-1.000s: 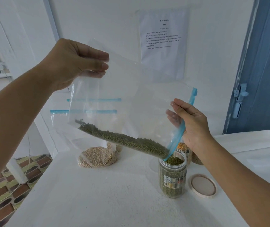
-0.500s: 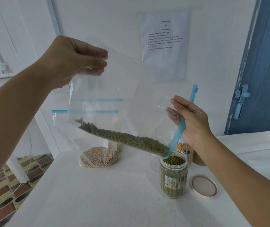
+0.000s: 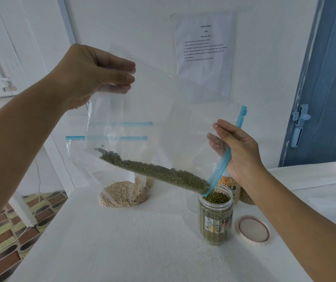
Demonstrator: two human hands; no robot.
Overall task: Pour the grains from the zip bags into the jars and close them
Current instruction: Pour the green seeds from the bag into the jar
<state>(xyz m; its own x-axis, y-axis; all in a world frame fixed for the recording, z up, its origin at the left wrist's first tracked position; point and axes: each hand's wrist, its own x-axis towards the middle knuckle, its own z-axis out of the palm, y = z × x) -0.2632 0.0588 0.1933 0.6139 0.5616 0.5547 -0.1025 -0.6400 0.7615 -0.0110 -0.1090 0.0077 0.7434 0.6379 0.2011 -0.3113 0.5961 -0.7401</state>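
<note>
— Little has shifted in a second: fewer green grains (image 3: 155, 173) lie in the zip bag (image 3: 153, 110), more in the open jar (image 3: 216, 216).
— Grip?
— Left hand (image 3: 93, 76) pinches the raised corner; right hand (image 3: 242, 153) pinches the blue zip mouth above the jar.
— Advice?
— Probably keep the mouth over the rim and lift gently; the jar looks nearly full.

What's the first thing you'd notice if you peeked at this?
A clear zip bag held up in the middle, tilted so green beans slide into an open jar below. The left hand pinches its top corner; the right hand holds its blue zip edge.
</note>
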